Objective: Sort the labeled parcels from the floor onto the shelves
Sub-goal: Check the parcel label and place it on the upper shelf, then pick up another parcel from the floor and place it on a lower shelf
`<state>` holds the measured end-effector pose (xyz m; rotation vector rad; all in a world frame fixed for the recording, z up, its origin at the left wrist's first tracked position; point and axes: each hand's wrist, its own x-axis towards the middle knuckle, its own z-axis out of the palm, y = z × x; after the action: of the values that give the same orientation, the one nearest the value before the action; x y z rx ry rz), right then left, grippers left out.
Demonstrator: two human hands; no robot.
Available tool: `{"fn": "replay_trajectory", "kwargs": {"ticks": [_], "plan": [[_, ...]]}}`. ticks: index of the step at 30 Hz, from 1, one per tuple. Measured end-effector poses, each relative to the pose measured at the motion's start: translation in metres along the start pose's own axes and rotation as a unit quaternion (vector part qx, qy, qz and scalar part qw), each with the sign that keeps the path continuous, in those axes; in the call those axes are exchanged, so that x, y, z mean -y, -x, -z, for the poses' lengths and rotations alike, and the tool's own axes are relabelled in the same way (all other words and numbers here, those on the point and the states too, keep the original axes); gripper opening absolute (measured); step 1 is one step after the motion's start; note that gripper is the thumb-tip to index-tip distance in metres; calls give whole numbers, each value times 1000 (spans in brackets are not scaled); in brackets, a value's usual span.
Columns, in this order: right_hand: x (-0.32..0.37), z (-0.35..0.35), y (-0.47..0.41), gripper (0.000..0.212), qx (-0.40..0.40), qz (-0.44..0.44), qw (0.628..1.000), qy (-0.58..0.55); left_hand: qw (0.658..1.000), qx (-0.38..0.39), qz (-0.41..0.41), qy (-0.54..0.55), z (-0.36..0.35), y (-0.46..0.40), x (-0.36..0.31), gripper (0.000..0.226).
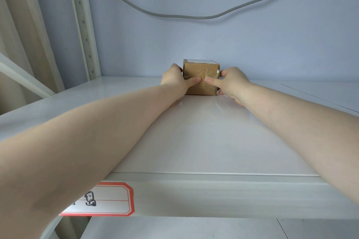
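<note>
Both hands are bracketing a small cardboard parcel [201, 78] at the centre of the frame: left hand [175, 81] and right hand [232, 82] are pressing its opposite sides, thumbs lying across the near face. It is sitting on the white shelf [194, 137], near the back wall. Judging by its size, it is looking light and stiff; glossy tape may be slippery, so bare cardboard sides are offering surer purchase.

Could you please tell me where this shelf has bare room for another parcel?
The white metal shelf is bare between the forearms, forward of the small brown cardboard box, and to the right toward the panel seam. It is crowded only at the back centre, where left hand and right hand flank the box.
</note>
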<state>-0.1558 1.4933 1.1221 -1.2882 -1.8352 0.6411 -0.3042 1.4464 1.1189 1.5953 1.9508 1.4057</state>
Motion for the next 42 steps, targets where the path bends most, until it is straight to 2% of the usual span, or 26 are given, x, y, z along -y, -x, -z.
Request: {"fn": "replay_trajectory", "kwargs": {"ticks": [6,15,20,22,24,26,27,29,31,35,37,39,42], "plan": [[2,1,0,47,4,-10,1000,-11,1000,-1,8,-10,0,4,-4,59],[5,14,12,76,7,-43,999,24,999,13,33,-10,4,13,-11,69],[15,37,25,66,-34,-64,997,-34,995,-13,101,-19,23,27,-27,86],[27,47,36,57,-57,-58,991,-109,993,-14,120,13,38,34,-37,69],[43,55,59,38,-55,-36,980,-189,985,-12,130,114,57,50,-44,51],[58,61,89,13,-15,-3,962,-274,970,-12,120,211,74,75,-48,49],[63,62,104,6,18,14,947,-320,963,-17,108,246,81,91,-49,40],[70,61,131,6,90,39,910,-403,953,-36,86,287,89,123,-48,18],[73,55,155,7,156,50,881,-445,945,-75,65,312,96,158,-49,7],[70,35,205,8,273,55,837,-472,930,-181,51,317,100,234,-47,4],[65,25,229,9,294,93,836,-453,918,-231,69,316,97,273,-41,4],[63,16,253,10,282,151,847,-425,903,-272,99,317,93,312,-32,5],[62,7,296,8,359,140,808,-445,877,-330,134,322,92,369,-15,3]]}}
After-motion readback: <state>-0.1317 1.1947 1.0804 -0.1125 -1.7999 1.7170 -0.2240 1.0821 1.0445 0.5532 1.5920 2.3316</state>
